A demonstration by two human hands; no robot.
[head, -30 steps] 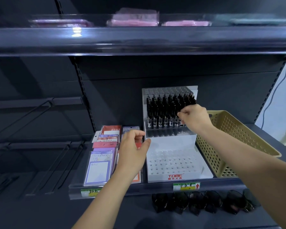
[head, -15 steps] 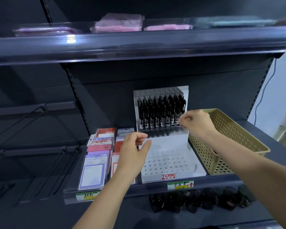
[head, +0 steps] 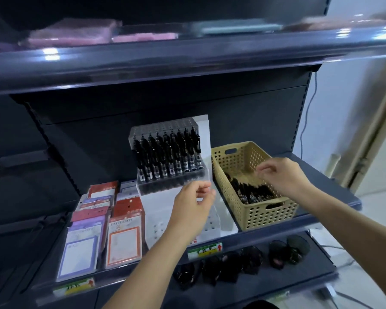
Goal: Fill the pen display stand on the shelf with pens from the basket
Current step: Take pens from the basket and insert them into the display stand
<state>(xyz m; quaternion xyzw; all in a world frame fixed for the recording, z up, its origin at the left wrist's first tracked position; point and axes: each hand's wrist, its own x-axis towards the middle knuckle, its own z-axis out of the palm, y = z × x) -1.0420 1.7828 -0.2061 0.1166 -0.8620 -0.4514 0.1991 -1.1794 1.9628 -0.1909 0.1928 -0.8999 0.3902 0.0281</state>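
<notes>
A white two-tier pen display stand (head: pixel 206 141) stands on the dark shelf. Its upper clear tier holds several rows of black pens (head: pixel 168 153); the lower white tier (head: pixel 213 221) shows empty holes. To its right sits a beige perforated basket (head: pixel 265 216) with loose black pens (head: pixel 251 190) at its bottom. My right hand (head: pixel 282 175) hovers over the basket with fingers loosely curled, holding nothing that I can see. My left hand (head: pixel 193 208) is raised in front of the stand's lower tier, fingers relaxed and empty.
Packs of sticky notes (head: pixel 125 226) lie left of the stand. Several dark sunglasses (head: pixel 243 262) sit on the shelf below. An upper shelf edge (head: pixel 187 61) overhangs closely. A white wall and cable (head: pixel 305 112) are to the right.
My right hand left the upper pen rows and moved right over the basket. The view swung right, and my left hand shifted in front of the lower tier.
</notes>
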